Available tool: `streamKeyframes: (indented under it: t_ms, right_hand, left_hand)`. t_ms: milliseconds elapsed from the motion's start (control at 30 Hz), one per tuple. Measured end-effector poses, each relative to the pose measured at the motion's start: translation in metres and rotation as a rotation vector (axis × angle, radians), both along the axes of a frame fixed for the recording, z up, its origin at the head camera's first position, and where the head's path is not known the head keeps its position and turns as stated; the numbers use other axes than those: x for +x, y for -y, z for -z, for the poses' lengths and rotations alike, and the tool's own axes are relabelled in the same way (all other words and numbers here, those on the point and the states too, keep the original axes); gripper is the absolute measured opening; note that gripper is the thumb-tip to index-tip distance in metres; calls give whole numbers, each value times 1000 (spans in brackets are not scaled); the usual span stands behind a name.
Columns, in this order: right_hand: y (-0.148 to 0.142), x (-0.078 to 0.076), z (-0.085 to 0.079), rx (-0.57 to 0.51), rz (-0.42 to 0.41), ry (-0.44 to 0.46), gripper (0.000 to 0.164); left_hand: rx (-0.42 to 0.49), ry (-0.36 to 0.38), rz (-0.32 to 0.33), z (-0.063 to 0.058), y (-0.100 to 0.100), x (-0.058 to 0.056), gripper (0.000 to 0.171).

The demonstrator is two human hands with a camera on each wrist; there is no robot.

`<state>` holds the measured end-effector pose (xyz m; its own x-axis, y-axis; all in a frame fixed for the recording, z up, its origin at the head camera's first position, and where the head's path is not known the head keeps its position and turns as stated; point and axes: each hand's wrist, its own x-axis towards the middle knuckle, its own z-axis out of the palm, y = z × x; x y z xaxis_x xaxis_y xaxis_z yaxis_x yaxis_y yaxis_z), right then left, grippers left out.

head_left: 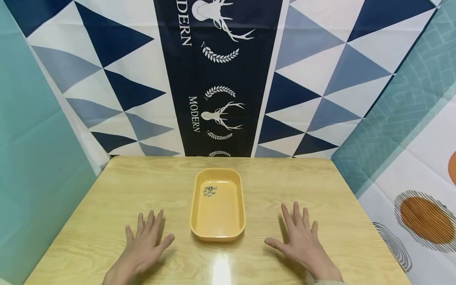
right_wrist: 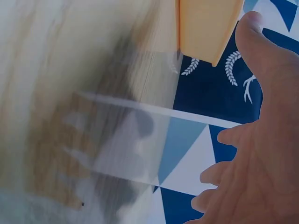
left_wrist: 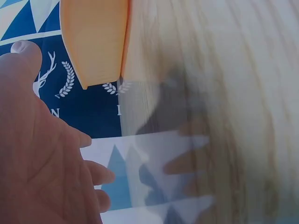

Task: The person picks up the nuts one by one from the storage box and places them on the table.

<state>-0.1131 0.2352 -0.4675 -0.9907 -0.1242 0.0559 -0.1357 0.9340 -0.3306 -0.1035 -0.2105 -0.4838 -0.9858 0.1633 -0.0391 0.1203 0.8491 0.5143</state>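
Observation:
A yellow rectangular tray (head_left: 218,219) stands in the middle of the table, and several small shiny metal pieces, perhaps nuts (head_left: 209,191), lie in its far left part. Left of the tray, my left hand (head_left: 144,246) is spread over the table with its fingers apart and holds nothing. On the other side, my right hand (head_left: 301,242) is likewise spread, its thumb toward the tray. Both wrist views show the tray's outer wall (left_wrist: 96,42) beyond the thumb, apart from the hand. The pieces are hidden in those views.
The wooden table (head_left: 156,178) is glossy and reflects light near its front. Behind it hangs a patterned cloth (head_left: 228,79) with triangles and deer heads. A teal panel (head_left: 39,158) borders the left, and another patterned cloth (head_left: 409,170) the right.

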Motion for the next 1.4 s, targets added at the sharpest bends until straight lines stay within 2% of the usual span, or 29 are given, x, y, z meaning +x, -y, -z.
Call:
streamKeyframes:
  t_ms: [233,500,767,933,1133,1400]
  right_hand:
    - [2,-2,3,-40,-4,23,112]
    - [3,0,5,-3,-14,-26,110]
    - [9,-3,-1,-23,-28,-21,105]
    - [15,-10,-6,-45,-53,-56,104]
    - [25,-17,-7,-90,-88,-87,103]
    - [36,-23,-8,-102,-110,-92,103]
  left_hand:
    - [3,-3,7,-3,0,-11,81]
    - [1,9,23,-1,-6,-22,79]
    - [5,-4,45,-13,-15,-38,77]
    - [9,4,55,-20,-22,-49,79]
    - [9,-24,75,-23,-29,-61,81]
    - [-2,-41,50,-29,-42,-78,88]
